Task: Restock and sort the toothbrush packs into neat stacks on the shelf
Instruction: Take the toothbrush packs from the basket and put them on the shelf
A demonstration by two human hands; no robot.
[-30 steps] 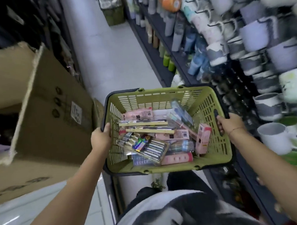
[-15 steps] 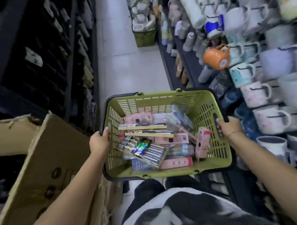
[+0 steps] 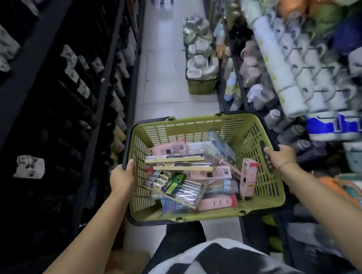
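I carry a green plastic basket point(image 3: 196, 129) with a black rim in front of my body, level above the aisle floor. My left hand point(image 3: 122, 176) grips its left rim and my right hand point(image 3: 280, 158) grips its right rim. Inside lie several toothbrush packs point(image 3: 198, 177) in a loose heap: pink card boxes, clear blister packs with yellow edges, and one with a green label. One pink box point(image 3: 248, 176) stands on end against the right wall.
A narrow tiled aisle point(image 3: 165, 80) runs ahead. Dark shelving point(image 3: 51, 100) lines the left. Shelves of hanging mugs point(image 3: 309, 75) and bottles line the right. Another green basket point(image 3: 202, 86) full of wrapped goods stands on the floor ahead at the right.
My view has swung forward along the aisle. The cardboard box on the left has dropped out of sight. The far basket now appears closer. Both hands keep their hold on the basket.
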